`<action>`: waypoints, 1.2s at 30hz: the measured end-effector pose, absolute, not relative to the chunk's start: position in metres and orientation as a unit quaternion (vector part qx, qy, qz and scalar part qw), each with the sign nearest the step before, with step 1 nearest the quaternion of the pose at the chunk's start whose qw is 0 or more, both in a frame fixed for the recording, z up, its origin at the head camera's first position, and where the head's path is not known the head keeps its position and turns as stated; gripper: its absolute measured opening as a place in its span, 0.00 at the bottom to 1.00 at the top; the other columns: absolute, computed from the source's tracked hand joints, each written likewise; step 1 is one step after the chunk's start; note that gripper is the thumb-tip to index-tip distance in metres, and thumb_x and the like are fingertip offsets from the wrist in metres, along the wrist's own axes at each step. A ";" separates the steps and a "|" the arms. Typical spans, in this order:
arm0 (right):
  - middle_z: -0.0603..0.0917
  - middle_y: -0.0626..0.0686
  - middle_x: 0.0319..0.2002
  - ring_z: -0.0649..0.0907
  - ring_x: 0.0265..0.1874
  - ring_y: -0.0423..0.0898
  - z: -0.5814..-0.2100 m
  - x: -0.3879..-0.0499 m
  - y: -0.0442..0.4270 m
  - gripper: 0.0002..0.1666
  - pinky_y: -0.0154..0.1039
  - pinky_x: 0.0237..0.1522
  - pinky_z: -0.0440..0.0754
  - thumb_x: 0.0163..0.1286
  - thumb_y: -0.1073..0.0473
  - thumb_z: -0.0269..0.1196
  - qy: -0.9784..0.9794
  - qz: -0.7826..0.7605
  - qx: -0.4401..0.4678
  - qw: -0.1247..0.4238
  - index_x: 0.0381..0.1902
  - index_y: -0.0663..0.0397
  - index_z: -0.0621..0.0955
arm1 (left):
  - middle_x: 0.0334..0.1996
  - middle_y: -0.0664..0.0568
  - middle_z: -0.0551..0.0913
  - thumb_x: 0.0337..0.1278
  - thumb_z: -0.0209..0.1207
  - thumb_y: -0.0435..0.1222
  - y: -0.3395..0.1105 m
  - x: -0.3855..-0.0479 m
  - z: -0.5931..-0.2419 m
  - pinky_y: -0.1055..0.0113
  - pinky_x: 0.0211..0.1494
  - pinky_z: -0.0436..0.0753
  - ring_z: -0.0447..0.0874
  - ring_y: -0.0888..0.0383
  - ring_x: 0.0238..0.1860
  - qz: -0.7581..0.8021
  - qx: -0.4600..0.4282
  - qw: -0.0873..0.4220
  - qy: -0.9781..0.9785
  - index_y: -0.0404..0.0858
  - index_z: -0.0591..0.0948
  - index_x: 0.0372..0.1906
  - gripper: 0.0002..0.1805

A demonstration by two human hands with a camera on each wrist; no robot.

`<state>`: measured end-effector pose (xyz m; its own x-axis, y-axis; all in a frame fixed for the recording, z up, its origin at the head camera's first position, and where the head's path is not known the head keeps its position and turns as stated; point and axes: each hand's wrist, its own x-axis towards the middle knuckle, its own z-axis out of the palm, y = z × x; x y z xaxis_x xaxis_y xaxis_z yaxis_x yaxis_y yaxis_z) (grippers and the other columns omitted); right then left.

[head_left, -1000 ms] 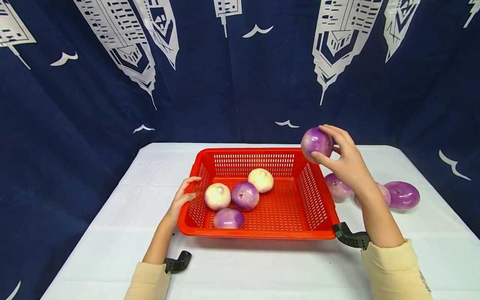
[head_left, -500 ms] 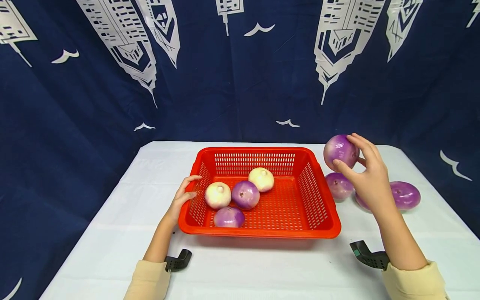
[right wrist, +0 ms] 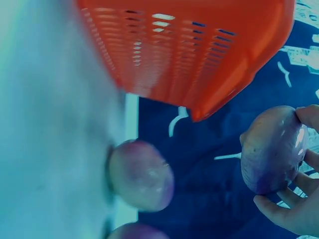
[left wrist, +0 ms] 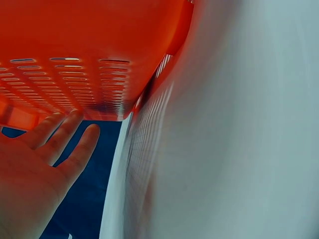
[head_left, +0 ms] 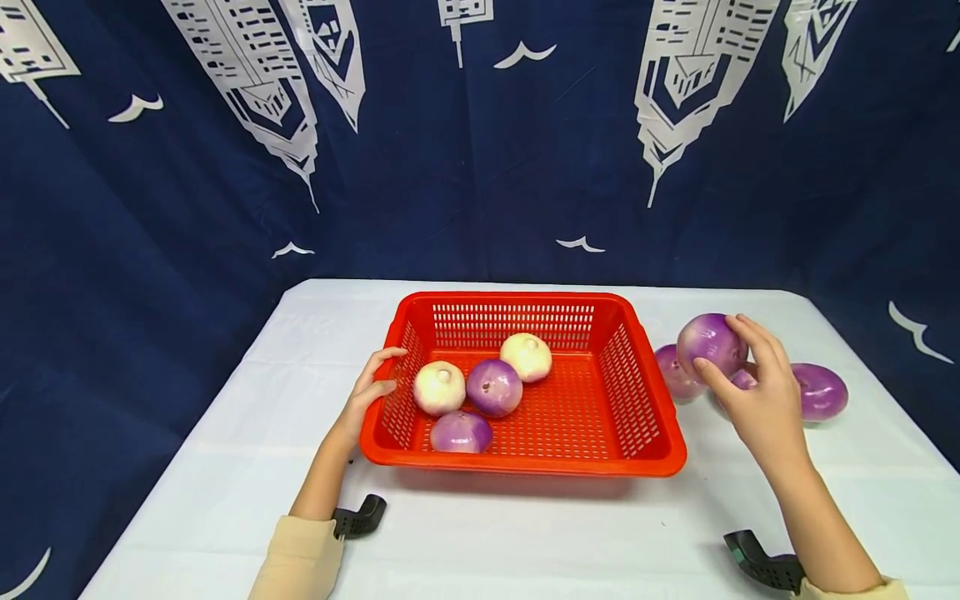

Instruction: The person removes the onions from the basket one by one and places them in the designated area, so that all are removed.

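My right hand (head_left: 765, 398) grips a glossy purple onion (head_left: 708, 343) between thumb and fingers, raised just above the table to the right of the red basket (head_left: 525, 465). In the right wrist view, the held onion (right wrist: 274, 149) is apart from the purple onion (right wrist: 142, 175) on the table. My left hand (head_left: 367, 396) rests at the basket's left rim, thumb and a finger reaching over it. Straight fingers (left wrist: 79, 152) lie along the basket's outer wall in the left wrist view. Inside sit two white onions (head_left: 439, 388) and two purple onions (head_left: 495, 387).
More purple onions (head_left: 821, 392) lie on the white-covered table (head_left: 525, 542) right of the basket, partly hidden behind my right hand. A dark blue printed cloth (head_left: 465, 192) hangs behind the table.
My right hand has moved right and down with the purple onion, from over the basket's right rim to above the onions on the table. The left hand has stayed at the rim.
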<state>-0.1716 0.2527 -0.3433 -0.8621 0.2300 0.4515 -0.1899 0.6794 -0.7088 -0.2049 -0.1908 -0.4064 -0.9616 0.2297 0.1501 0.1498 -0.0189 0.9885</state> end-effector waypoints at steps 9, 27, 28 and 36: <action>0.62 0.59 0.66 0.63 0.62 0.60 -0.374 -0.159 0.266 0.38 0.49 0.60 0.65 0.60 0.55 0.61 -0.899 0.374 -0.024 0.229 0.66 0.50 0.62 | 0.59 0.40 0.58 0.49 0.37 0.30 -0.189 -0.207 -0.407 0.63 0.46 0.75 0.65 0.50 0.53 0.697 0.140 0.029 0.702 0.35 0.58 0.61 0.28; 0.64 0.72 0.60 0.63 0.57 0.71 -0.410 -0.160 0.287 0.35 0.67 0.50 0.62 0.59 0.56 0.61 -0.922 0.354 0.033 0.154 0.62 0.64 0.65 | 0.58 0.39 0.57 0.50 0.37 0.30 -0.190 -0.205 -0.407 0.63 0.44 0.76 0.66 0.51 0.51 0.699 0.135 0.026 0.702 0.36 0.58 0.61 0.27; 0.64 0.72 0.60 0.62 0.58 0.71 -0.412 -0.161 0.288 0.35 0.68 0.51 0.61 0.59 0.56 0.61 -0.922 0.355 0.038 0.150 0.62 0.64 0.65 | 0.58 0.39 0.57 0.50 0.37 0.30 -0.190 -0.205 -0.408 0.63 0.44 0.76 0.66 0.52 0.51 0.699 0.135 0.026 0.702 0.36 0.58 0.60 0.27; 0.63 0.71 0.61 0.62 0.57 0.70 -0.420 -0.164 0.293 0.37 0.61 0.55 0.64 0.60 0.53 0.61 -0.926 0.354 0.046 0.120 0.64 0.62 0.63 | 0.59 0.38 0.57 0.50 0.37 0.30 -0.191 -0.205 -0.406 0.61 0.45 0.76 0.66 0.52 0.52 0.699 0.139 0.029 0.701 0.38 0.59 0.61 0.28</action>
<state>-0.1642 0.2926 -0.4196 -0.9668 -0.0006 0.2555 -0.1708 0.7451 -0.6447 -0.2048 -0.1910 -0.4060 -0.9598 0.2351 0.1534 0.1542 -0.0152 0.9879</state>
